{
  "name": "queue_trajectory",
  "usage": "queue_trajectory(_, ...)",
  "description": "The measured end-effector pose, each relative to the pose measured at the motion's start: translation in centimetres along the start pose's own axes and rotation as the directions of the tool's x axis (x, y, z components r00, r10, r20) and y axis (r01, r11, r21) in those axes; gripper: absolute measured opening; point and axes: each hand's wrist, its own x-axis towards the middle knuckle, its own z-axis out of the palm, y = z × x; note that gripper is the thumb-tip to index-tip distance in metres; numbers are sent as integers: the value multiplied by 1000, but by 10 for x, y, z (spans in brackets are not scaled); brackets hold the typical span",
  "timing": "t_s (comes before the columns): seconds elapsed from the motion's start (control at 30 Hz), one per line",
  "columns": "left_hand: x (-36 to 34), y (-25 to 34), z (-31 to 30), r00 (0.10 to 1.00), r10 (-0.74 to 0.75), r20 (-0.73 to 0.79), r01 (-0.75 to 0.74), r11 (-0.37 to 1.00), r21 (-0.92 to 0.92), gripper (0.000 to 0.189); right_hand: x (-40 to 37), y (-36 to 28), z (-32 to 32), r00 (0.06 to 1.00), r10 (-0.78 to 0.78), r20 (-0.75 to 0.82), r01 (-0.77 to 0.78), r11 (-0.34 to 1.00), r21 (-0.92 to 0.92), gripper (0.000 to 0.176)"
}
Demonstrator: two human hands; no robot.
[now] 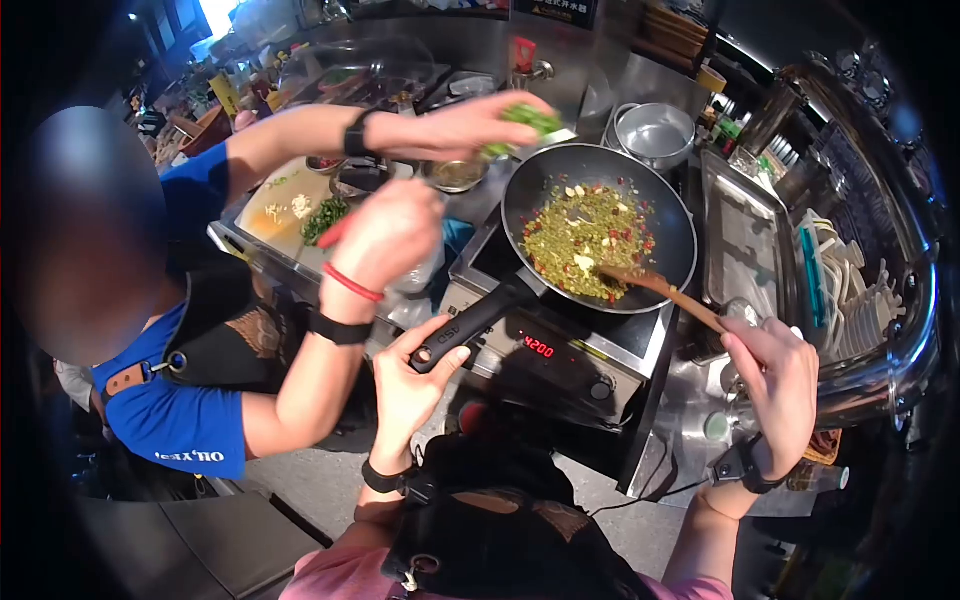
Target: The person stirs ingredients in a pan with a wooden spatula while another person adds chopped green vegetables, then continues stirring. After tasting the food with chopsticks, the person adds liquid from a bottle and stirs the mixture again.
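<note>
Nearest the camera, a black apron point(500, 555) is seen at the lower edge, with pink sleeves at its sides. The end of the black handle point(485, 318) is gripped between the thumb and fingers of the left hand point(408, 385). By the fingers of the right hand point(778, 370) the wooden spatula point(692, 305) is pinched near its upper end, its blade set into the food point(580, 240). The pan point(518, 205) is supported on the cooker point(545, 355), its handle pointed toward the left hand. It is judged fairly heavy and rigid, with a hot, slick wall; it is best held by the handle alone, and more firmly nearer the bowl. The spatula is judged light and stiff, the food loose and easily spilled.

Beyond, greens point(530, 117) are held above the far rim in a co-worker's hand point(480, 122); the pale flat edge below them cannot be identified. The co-worker's other hand point(395, 235) is blurred, and whether anything is gripped there cannot be told. The spatula's tip is buried, the board point(290, 240) is partly covered by that arm, and the outer edges are lost in darkness.
</note>
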Motion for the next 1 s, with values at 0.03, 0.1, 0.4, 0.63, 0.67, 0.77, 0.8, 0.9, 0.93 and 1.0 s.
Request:
queue_trajectory(0.03,0,-1,0,1000,21,-5,-21,1000,9,44,0,-1,1,1000,-10,13,10,1000,27,19)
queue_trajectory(0.1,-4,5,0,999,-27,17,27,1000,-5,44,-3,-2,0,999,-19,45,16,997,70,19)
queue_trajectory(0.4,-8,6,2,999,0,36,-2,999,45,42,18,8,9,968,-137,209,153,986,-61,14)
queue_trajectory(0.63,-6,0,1,996,79,48,-82,995,62,41,47,1,-47,919,-169,357,190,982,-23,15)
queue_trajectory(0.67,-6,1,0,997,46,57,-49,997,57,41,51,-1,-48,914,-191,357,214,976,-26,15)
queue_trajectory(0.77,-5,10,-2,996,-41,83,37,998,46,42,69,1,-1,889,-219,402,255,966,-39,16)
queue_trajectory(0.8,-5,13,-3,994,-61,87,58,997,44,41,71,3,18,914,-235,331,276,957,-83,16)
queue_trajectory(0.9,-1,9,-4,997,-3,82,-3,997,76,41,81,11,40,964,-206,169,221,972,-75,17)
queue_trajectory(0.93,0,7,-5,996,35,78,-42,995,95,40,83,11,41,975,-191,116,200,977,-75,18)
queue_trajectory(1.0,1,6,-5,995,60,74,-66,994,84,40,90,14,50,982,-189,30,191,979,-78,19)
